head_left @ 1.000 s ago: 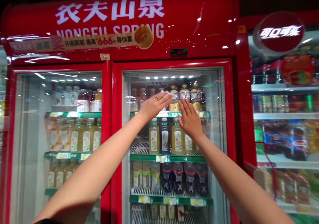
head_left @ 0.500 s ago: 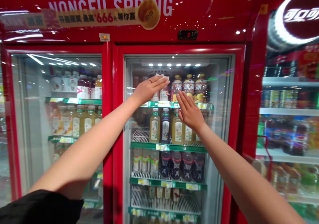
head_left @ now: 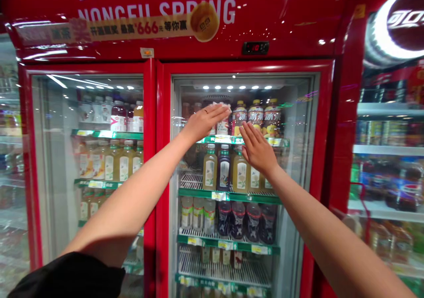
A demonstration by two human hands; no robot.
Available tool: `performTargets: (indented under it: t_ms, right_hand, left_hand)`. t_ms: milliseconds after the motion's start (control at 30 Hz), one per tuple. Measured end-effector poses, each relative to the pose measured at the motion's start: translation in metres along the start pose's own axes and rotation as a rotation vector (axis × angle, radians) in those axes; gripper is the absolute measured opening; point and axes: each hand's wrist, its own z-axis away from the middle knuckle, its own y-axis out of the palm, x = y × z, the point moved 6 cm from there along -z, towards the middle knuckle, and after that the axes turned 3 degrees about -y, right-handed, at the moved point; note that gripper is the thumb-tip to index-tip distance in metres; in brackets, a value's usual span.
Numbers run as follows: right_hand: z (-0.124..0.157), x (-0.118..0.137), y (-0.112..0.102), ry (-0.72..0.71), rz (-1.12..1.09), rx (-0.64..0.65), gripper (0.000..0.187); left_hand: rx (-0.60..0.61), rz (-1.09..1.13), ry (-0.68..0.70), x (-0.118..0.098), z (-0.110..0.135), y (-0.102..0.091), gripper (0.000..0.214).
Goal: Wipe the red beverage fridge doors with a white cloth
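My left hand lies with straight fingers over a crumpled white tissue, held against the glass door of a red drinks fridge. Only the tissue's edge shows past the fingertips. Just to the right, my right hand is open, its palm turned to the same glass and its fingers pointing up and left. Whether it touches the glass I cannot tell. Behind the door, bottles with yellow caps stand on the top shelf, partly hidden by my hands.
A red door frame divides this door from a second glass door at the left. Shelves inside hold bottled drinks. Above are a small red digital display and a promotional strip. Another drinks fridge stands at the right.
The whole view has shifted, so the fridge and both hands appear a little farther right. Both hands keep nearly the same place on the door, the tissue still under my left fingers.
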Motion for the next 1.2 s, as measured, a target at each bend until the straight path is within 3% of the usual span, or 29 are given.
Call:
performTargets:
  t_ms: [100,167,300,400,500,600,700,833,1033,1200]
  right_hand:
    - [0.001,0.000,0.002,0.001,-0.005,0.000,0.090]
    - [0.002,-0.002,0.003,0.018,-0.013,0.011,0.090]
    - [-0.011,-0.004,-0.002,0.086,-0.011,0.014,0.075]
    - [-0.036,0.004,-0.006,0.114,-0.048,0.007,0.071]
    - [-0.063,0.022,-0.002,0.124,-0.105,-0.011,0.075]
    - [-0.076,0.039,0.010,0.206,-0.128,-0.019,0.076]
    - [-0.074,0.048,0.019,0.247,-0.130,-0.021,0.075]
    - [-0.066,0.048,0.019,0.238,-0.161,-0.045,0.077]
    - [-0.052,0.031,0.011,0.438,-0.159,-0.248,0.081]
    - [-0.050,0.031,0.012,0.415,-0.120,-0.254,0.079]
  left_hand:
    - [-0.125,-0.049,-0.287,0.015,-0.001,-0.005,0.091]
    - [-0.143,-0.053,-0.396,0.009,0.002,0.002,0.093]
    - [-0.038,-0.018,-0.264,-0.009,0.010,0.004,0.087]
    - [0.072,-0.033,-0.134,0.000,0.011,-0.011,0.085]
    - [-0.016,-0.055,-0.254,0.021,0.008,-0.027,0.084]
    - [-0.135,-0.027,-0.360,0.022,0.012,-0.024,0.087]
    - [-0.139,0.017,-0.296,0.010,0.024,-0.010,0.089]
    - [0.000,0.044,-0.129,0.003,0.037,-0.007,0.090]
    - [0.066,0.070,-0.055,0.000,0.011,-0.010,0.089]
    - [0.090,0.131,0.042,0.002,0.010,-0.005,0.095]
